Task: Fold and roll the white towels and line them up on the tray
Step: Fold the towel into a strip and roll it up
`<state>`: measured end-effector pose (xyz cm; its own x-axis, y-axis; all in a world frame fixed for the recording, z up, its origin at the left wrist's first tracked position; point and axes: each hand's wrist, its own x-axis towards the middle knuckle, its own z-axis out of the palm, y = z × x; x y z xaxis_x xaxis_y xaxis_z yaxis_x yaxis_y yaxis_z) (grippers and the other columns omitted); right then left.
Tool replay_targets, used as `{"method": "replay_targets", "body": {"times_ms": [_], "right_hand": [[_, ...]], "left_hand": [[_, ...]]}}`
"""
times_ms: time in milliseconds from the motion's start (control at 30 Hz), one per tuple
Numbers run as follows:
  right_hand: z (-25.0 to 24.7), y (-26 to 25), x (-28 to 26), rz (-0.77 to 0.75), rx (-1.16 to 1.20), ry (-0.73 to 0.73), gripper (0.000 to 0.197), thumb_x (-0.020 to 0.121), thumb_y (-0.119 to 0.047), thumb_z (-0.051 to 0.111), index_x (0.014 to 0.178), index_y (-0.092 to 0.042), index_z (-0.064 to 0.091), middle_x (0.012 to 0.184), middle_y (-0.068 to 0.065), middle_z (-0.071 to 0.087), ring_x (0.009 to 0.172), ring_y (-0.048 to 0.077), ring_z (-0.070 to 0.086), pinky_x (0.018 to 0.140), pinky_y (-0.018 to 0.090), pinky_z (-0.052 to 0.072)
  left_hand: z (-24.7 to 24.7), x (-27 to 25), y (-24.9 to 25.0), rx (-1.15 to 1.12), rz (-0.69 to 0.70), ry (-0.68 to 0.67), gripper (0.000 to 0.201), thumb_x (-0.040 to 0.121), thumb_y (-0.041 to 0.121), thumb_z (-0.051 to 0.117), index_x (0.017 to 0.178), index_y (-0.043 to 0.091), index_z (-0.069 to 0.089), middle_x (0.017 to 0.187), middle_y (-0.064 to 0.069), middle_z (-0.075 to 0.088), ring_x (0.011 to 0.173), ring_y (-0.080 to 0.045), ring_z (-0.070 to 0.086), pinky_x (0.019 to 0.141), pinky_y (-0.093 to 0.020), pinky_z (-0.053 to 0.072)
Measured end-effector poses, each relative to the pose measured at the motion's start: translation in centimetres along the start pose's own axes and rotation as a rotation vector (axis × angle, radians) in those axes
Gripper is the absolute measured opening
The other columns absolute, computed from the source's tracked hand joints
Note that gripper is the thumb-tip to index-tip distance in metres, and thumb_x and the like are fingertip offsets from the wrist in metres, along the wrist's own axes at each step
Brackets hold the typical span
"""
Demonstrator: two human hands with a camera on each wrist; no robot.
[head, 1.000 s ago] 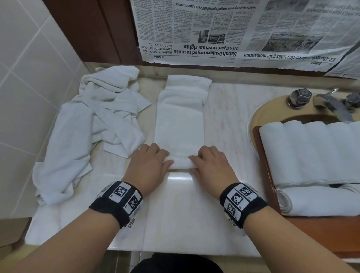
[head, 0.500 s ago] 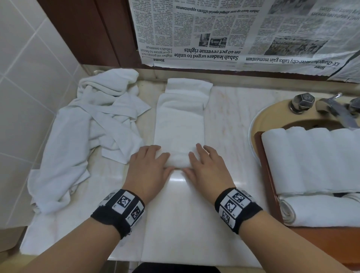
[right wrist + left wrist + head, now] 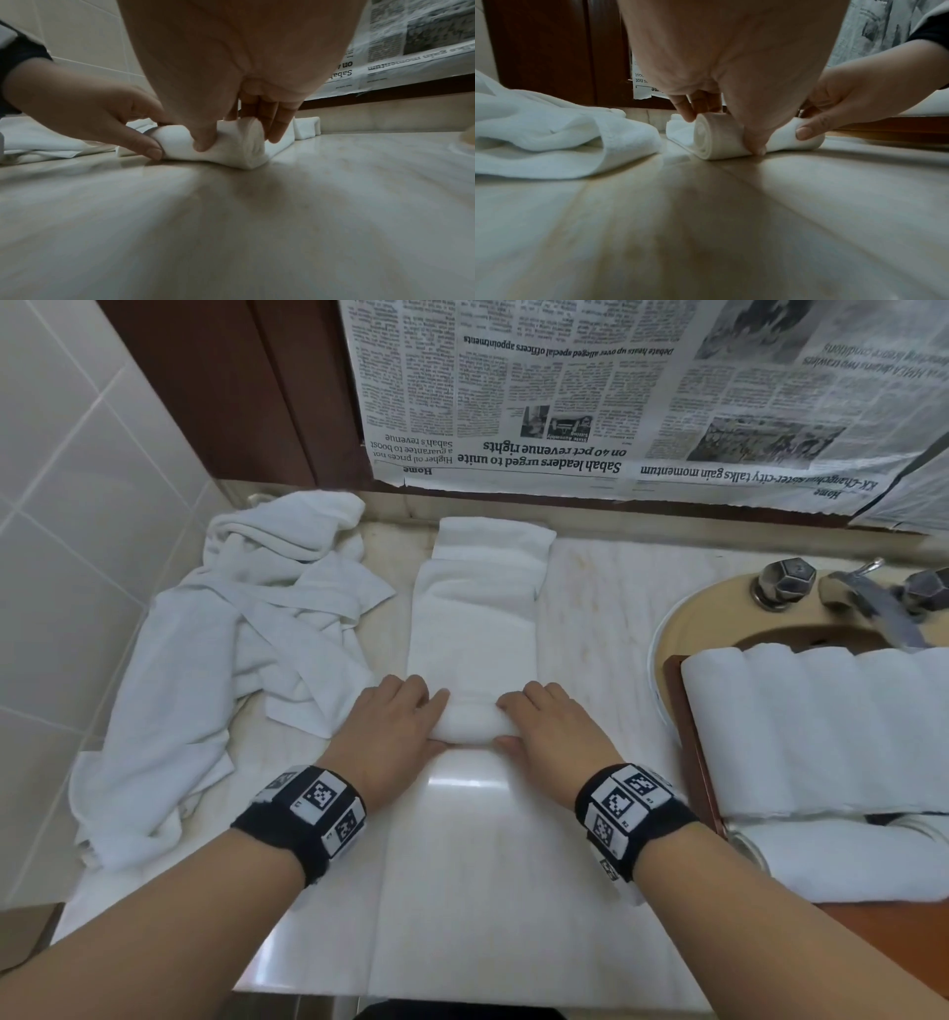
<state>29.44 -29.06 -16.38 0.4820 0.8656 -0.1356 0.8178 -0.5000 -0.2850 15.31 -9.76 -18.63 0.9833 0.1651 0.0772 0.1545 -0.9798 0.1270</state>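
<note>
towel in hand: a white folded towel lies as a long strip on the marble counter, just left of the sink; its near end is wound into a short roll, the rest runs flat toward the wall

left hand: the left hand sits on the roll's end farther from the sink, fingers curled over the top and thumb tucked against the near side, clamped on the cloth

right hand: the right hand takes the end nearer the sink the same way, fingers over, thumb pressed in low (the right wrist view shows the thumb denting the roll)

feel: soft, light and springy by the look of it; the spiral seen at the roll's end is loose enough to slacken if pressure drops

where to hold: both ends of the roll at once, palms on top, so it winds evenly and does not cone

risk: the far end of the strip is folded unevenly and may bunch

tray: the wooden tray rests over the sink, with rolled towels lined up on it

waiting: a loose heap of unfolded towels lies well left of the sink, beyond the strip

stage: rolling barely begun, most of the strip still flat
</note>
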Motion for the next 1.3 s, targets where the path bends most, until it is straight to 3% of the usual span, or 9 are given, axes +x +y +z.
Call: {"method": "replay_targets", "body": {"times_ms": [133, 267, 467, 533, 633, 733, 900, 1100, 1300], "right_hand": [[-0.6, 0.4, -2.2, 0.012, 0.152, -0.085, 0.034, 0.101, -0.040, 0.054, 0.131, -0.022, 0.051, 0.122, -0.003, 0.054, 0.112, 0.019, 0.045, 0.092, 0.029, 0.038], [0.0, 0.1, -4.8, 0.042, 0.250, -0.133, 0.033, 0.099, -0.043, 0.057, 0.126, -0.026, 0.054, 0.114, -0.003, 0.054, 0.103, 0.019, 0.051, 0.087, 0.030, 0.039], [1.2, -1.0, -9.7, 0.252, 0.485, -0.164, 0.031, 0.095, -0.051, 0.061, 0.123, -0.037, 0.061, 0.109, -0.010, 0.043, 0.090, 0.001, 0.054, 0.082, 0.009, 0.039], [1.4, -1.5, -10.8, 0.312, 0.557, -0.158, 0.031, 0.094, -0.052, 0.062, 0.123, -0.041, 0.060, 0.110, -0.011, 0.044, 0.095, 0.000, 0.054, 0.091, 0.016, 0.043], [1.7, -2.5, -11.6, 0.361, 0.632, -0.030, 0.031, 0.092, -0.049, 0.067, 0.118, -0.044, 0.052, 0.110, -0.011, 0.045, 0.096, -0.003, 0.054, 0.084, 0.014, 0.042], [2.1, -3.6, -11.9, 0.365, 0.550, 0.127, 0.019, 0.094, -0.046, 0.067, 0.110, -0.036, 0.064, 0.118, -0.012, 0.044, 0.087, -0.002, 0.056, 0.087, 0.020, 0.048], [3.4, -3.1, -12.2, 0.236, 0.353, 0.130, 0.041, 0.091, -0.043, 0.071, 0.126, -0.020, 0.070, 0.146, -0.001, 0.043, 0.120, 0.016, 0.056, 0.100, 0.033, 0.051], [2.6, -1.6, -11.1, 0.159, 0.261, 0.125, 0.037, 0.094, -0.039, 0.067, 0.126, -0.020, 0.069, 0.121, -0.001, 0.050, 0.110, 0.020, 0.049, 0.091, 0.033, 0.050], [2.1, -0.4, -9.6, 0.283, 0.490, 0.059, 0.035, 0.101, -0.040, 0.056, 0.133, -0.027, 0.061, 0.111, -0.008, 0.050, 0.104, 0.014, 0.054, 0.095, 0.025, 0.041]], "left_hand": [[-0.3, -2.3, 0.8, -0.134, 0.000, 0.005, 0.046, 0.093, 0.051, 0.051, 0.116, 0.013, 0.064, 0.101, -0.003, 0.065, 0.087, -0.028, 0.059, 0.073, -0.040, 0.052], [-0.5, -5.7, 2.0, -0.235, -0.024, -0.053, 0.046, 0.096, 0.053, 0.050, 0.119, 0.016, 0.062, 0.107, 0.001, 0.067, 0.097, -0.025, 0.058, 0.080, -0.041, 0.052], [-1.0, -10.0, 3.6, -0.422, -0.123, -0.172, 0.046, 0.100, 0.059, 0.047, 0.130, 0.028, 0.061, 0.116, 0.013, 0.065, 0.104, -0.012, 0.050, 0.095, -0.030, 0.046], [-1.1, -10.9, 4.0, -0.475, -0.166, -0.196, 0.048, 0.099, 0.064, 0.042, 0.131, 0.034, 0.062, 0.116, 0.017, 0.063, 0.101, -0.009, 0.050, 0.095, -0.031, 0.046], [-1.0, -11.5, 4.6, -0.532, -0.266, -0.167, 0.045, 0.099, 0.059, 0.047, 0.131, 0.034, 0.065, 0.114, 0.019, 0.055, 0.103, -0.007, 0.052, 0.097, -0.030, 0.046], [-0.7, -11.0, 5.6, -0.550, -0.386, -0.097, 0.042, 0.099, 0.051, 0.054, 0.130, 0.027, 0.068, 0.113, 0.015, 0.047, 0.107, -0.012, 0.054, 0.101, -0.031, 0.047], [-0.9, -9.9, 6.7, -0.567, -0.568, 0.020, 0.033, 0.094, 0.045, 0.066, 0.122, 0.028, 0.062, 0.117, 0.007, 0.045, 0.109, -0.017, 0.056, 0.101, -0.032, 0.047], [-1.3, -8.7, 6.8, -0.476, -0.479, 0.099, 0.017, 0.096, 0.042, 0.066, 0.098, 0.026, 0.070, 0.104, 0.007, 0.053, 0.092, -0.019, 0.062, 0.080, -0.031, 0.050], [-1.0, -8.3, 4.7, -0.458, -0.309, -0.025, 0.052, 0.089, 0.056, 0.070, 0.132, 0.028, 0.066, 0.123, 0.011, 0.054, 0.112, -0.011, 0.048, 0.102, -0.023, 0.039]]}}
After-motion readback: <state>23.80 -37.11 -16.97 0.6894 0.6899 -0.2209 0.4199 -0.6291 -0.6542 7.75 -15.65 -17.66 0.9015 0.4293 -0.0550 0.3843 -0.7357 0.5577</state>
